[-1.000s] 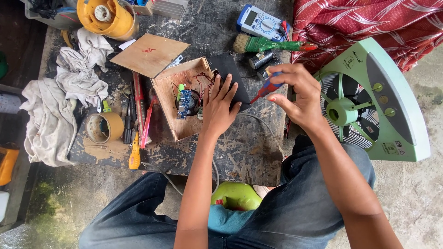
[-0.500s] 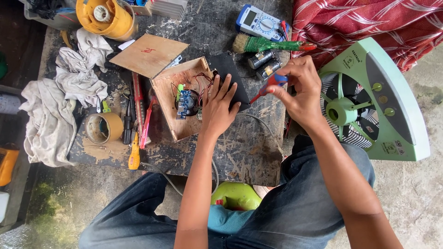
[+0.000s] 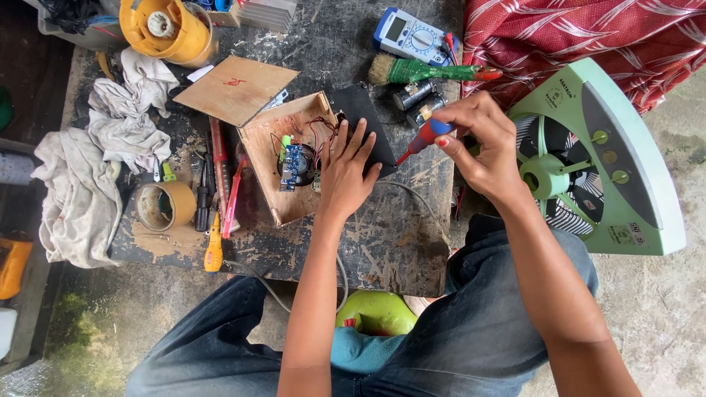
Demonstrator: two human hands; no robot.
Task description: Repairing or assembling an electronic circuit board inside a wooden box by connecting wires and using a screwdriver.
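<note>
Left hand point(image 3: 346, 173): fingers spread flat on the open wooden box point(image 3: 290, 158), mid-bench, beside its blue circuit board point(image 3: 293, 166).
Right hand point(image 3: 478, 143): closed on a screwdriver point(image 3: 419, 140), right of box.
Green fan point(image 3: 596, 158): far right.

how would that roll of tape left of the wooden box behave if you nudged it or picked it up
The tape roll lies flat on its side on the table, so a nudge would probably slide it, not roll it. It looks like a hollow ring, likely light and easy to lift through the hole. The screwdrivers right beside it would probably get knocked.
</note>
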